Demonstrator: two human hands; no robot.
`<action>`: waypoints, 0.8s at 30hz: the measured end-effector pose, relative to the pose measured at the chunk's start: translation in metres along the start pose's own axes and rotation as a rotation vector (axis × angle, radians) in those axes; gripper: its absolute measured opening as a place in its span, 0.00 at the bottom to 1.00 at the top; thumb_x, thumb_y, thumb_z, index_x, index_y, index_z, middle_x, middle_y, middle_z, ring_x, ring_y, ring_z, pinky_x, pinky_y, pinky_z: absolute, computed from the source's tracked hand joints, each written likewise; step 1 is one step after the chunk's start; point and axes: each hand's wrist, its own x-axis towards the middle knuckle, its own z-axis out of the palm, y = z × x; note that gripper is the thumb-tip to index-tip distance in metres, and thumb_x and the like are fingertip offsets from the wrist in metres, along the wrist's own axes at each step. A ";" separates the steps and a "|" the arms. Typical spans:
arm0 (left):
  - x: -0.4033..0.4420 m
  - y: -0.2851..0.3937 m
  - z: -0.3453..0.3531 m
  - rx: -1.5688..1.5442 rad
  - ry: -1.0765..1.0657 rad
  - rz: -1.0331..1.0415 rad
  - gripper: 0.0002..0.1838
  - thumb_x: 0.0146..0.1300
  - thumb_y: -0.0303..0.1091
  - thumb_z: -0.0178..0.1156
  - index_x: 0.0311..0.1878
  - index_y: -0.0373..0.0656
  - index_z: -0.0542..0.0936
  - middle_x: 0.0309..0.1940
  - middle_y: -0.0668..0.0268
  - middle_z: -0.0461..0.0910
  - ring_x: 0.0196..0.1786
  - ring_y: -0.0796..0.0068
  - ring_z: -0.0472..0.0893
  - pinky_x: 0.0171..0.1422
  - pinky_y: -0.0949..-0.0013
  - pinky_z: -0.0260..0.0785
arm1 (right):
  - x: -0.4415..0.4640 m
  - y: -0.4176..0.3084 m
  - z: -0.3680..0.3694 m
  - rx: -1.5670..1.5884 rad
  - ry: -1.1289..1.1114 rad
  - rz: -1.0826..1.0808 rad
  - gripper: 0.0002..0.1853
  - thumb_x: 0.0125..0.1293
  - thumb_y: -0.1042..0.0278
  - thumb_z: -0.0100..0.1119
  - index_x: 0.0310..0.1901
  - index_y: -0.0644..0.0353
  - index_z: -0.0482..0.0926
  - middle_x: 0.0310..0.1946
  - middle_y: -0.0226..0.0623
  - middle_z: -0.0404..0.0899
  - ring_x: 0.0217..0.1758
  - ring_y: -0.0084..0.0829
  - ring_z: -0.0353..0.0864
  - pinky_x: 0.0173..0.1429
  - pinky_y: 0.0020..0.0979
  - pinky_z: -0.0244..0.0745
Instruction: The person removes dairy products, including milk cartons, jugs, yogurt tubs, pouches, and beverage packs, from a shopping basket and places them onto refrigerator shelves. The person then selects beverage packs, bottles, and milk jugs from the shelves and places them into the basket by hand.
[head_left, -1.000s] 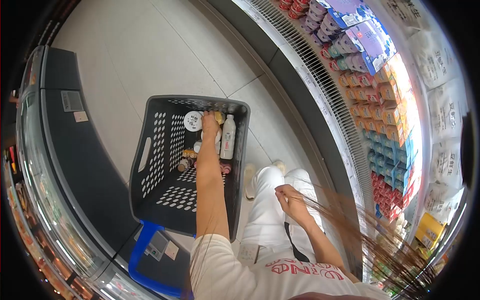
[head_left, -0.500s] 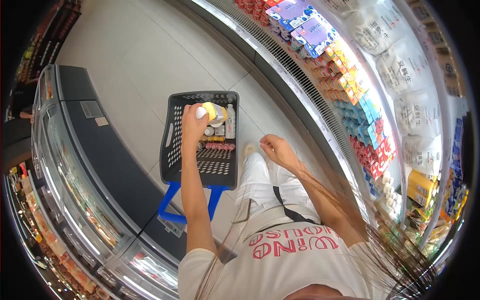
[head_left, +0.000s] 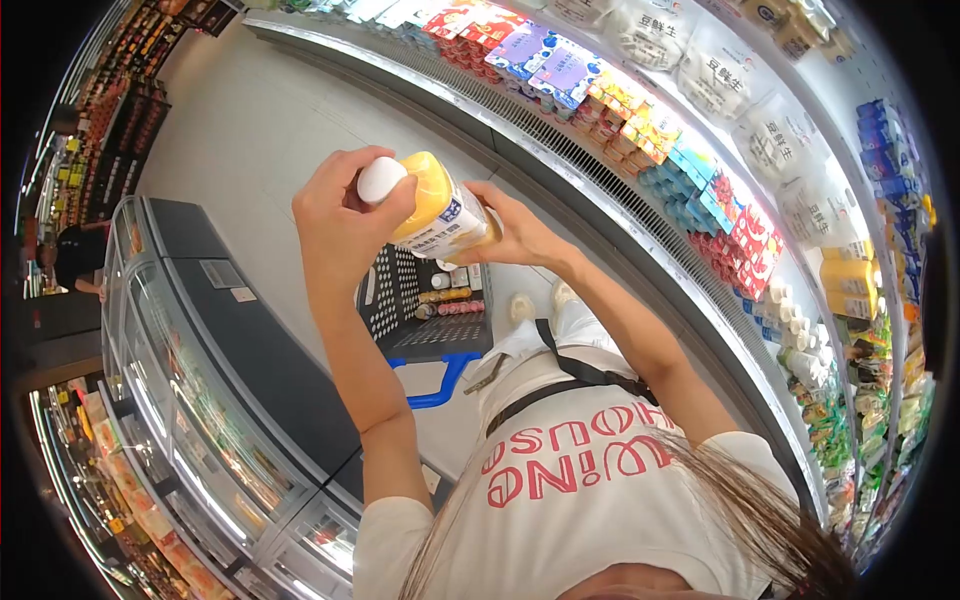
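Observation:
A bottle with yellow contents, a white cap and a printed label [head_left: 440, 208] is held up, tilted, in front of my body. My left hand [head_left: 335, 205] is closed around its neck, just below the cap. At the bottle's base, my right hand [head_left: 515, 232] grips it with the fingers partly hidden behind. Below them stands a dark grey shopping basket [head_left: 388, 300] with perforated walls and a blue handle [head_left: 447, 386]. Several small bottles and packs [head_left: 447, 296] lie inside it, partly covered by the held bottle.
On the right runs a lit chiller shelf with yogurt packs [head_left: 565, 78] and white bags [head_left: 715, 75]. Yellow bottles [head_left: 848, 285] stand farther along it. A glass-topped freezer [head_left: 215, 400] lines the left side. Another person [head_left: 80, 255] is at the far left.
My left hand has lifted the bottle up out of the basket area toward me. My right hand, free before, has come to hold its base. The view has shifted too.

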 end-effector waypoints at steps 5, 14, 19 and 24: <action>0.006 -0.005 0.037 -0.268 0.031 -0.208 0.17 0.58 0.37 0.69 0.45 0.34 0.82 0.28 0.67 0.80 0.30 0.82 0.78 0.33 0.78 0.70 | -0.053 -0.024 -0.012 0.053 0.025 0.164 0.41 0.47 0.55 0.76 0.59 0.65 0.67 0.50 0.44 0.76 0.57 0.34 0.75 0.61 0.33 0.68; -0.105 -0.015 0.119 -1.254 -0.497 -0.554 0.40 0.65 0.58 0.56 0.69 0.38 0.59 0.61 0.58 0.70 0.65 0.64 0.69 0.69 0.55 0.60 | -0.148 -0.041 -0.009 0.455 0.437 0.209 0.37 0.54 0.50 0.71 0.59 0.64 0.67 0.53 0.43 0.75 0.54 0.31 0.76 0.59 0.31 0.70; -0.125 0.022 0.153 -1.296 -0.651 -0.675 0.30 0.65 0.35 0.62 0.66 0.37 0.62 0.59 0.59 0.71 0.62 0.66 0.73 0.67 0.60 0.65 | -0.185 -0.049 -0.016 0.278 0.635 0.246 0.38 0.53 0.44 0.71 0.55 0.65 0.68 0.49 0.45 0.76 0.52 0.32 0.78 0.55 0.31 0.72; -0.121 0.038 0.180 -1.318 -0.829 -0.771 0.27 0.65 0.28 0.60 0.65 0.36 0.63 0.58 0.57 0.73 0.60 0.67 0.74 0.66 0.62 0.66 | -0.219 -0.056 -0.031 0.044 0.764 0.303 0.40 0.51 0.39 0.71 0.52 0.66 0.68 0.43 0.48 0.78 0.48 0.34 0.80 0.51 0.33 0.74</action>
